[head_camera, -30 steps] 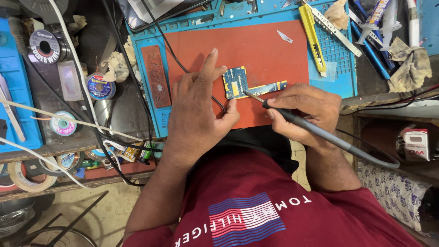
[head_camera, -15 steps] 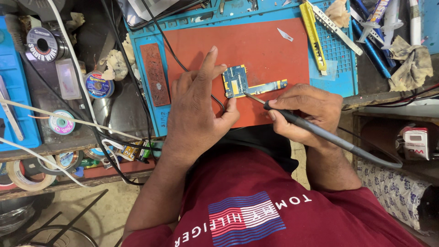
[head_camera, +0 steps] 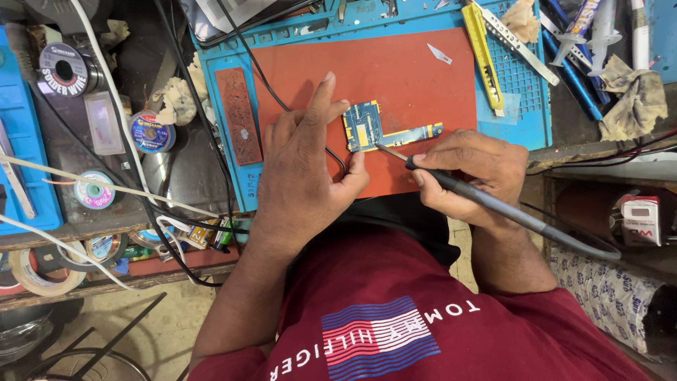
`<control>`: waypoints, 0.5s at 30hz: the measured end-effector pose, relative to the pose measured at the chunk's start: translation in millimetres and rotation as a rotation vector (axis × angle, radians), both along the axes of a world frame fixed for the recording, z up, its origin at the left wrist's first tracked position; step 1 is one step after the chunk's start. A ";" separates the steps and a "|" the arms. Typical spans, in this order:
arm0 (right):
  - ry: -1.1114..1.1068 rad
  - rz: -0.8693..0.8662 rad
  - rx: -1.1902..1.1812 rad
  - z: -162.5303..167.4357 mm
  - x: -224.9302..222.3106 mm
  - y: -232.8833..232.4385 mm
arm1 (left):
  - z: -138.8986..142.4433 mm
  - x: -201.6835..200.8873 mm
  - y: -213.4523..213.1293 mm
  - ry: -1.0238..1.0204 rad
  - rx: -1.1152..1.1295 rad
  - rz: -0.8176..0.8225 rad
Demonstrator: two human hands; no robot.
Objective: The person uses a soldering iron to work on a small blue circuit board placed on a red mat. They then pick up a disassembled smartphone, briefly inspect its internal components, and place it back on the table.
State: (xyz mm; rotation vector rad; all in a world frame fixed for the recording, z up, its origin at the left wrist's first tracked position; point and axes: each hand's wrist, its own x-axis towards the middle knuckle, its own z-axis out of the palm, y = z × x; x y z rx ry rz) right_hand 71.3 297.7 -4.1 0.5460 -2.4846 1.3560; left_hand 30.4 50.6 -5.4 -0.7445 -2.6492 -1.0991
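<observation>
Both hands flank the circuit board point(head_camera: 370, 127): my left hand point(head_camera: 307, 169) lies loosely spread at its left edge, my right hand point(head_camera: 476, 169) pinches the soldering iron point(head_camera: 493, 204), tip touching the board's lower edge.

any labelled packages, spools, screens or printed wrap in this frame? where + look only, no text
Solder wire spool: far left, round, black with white label ring.
Blue-labelled spool: left of the mat, round, blue and yellow.
Small teal spool: left bench edge, round, pale core.
Small meter: right shelf, boxy, white and red, grey screen.
Printed wrap roll: lower right, white with blue print.
</observation>
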 end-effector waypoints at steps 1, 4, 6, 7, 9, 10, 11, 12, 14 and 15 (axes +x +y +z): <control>-0.003 -0.005 0.000 0.0 -0.2 0.0 | 0.3 -0.1 -0.1 0.005 0.002 0.000; -0.011 -0.009 -0.004 0.2 -0.3 -0.4 | 0.9 -0.3 0.0 -0.022 -0.002 0.002; -0.015 -0.007 -0.007 1.0 0.2 -0.5 | 1.5 -0.2 0.1 -0.013 0.005 0.001; -0.014 -0.010 0.000 1.3 0.1 -0.7 | 1.8 -0.2 0.0 -0.007 0.008 0.000; -0.011 -0.015 0.014 1.9 -0.4 -1.1 | 2.3 -0.1 0.1 -0.017 0.005 0.003; -0.009 -0.019 0.011 1.9 -0.8 -1.6 | 2.5 -0.1 0.1 -0.025 0.003 0.005; -0.008 -0.024 0.009 1.7 -1.5 -2.5 | 2.7 -0.1 0.1 -0.019 0.008 0.002; -0.006 -0.028 0.006 1.6 -2.1 -3.2 | 2.7 -0.1 0.1 -0.012 0.012 0.000; -0.002 -0.043 0.027 2.0 -2.9 -4.0 | 2.8 -0.3 0.0 -0.004 0.011 -0.002; 0.000 -0.050 0.037 2.2 -3.5 -4.3 | 2.7 -0.4 -0.1 -0.005 0.007 -0.001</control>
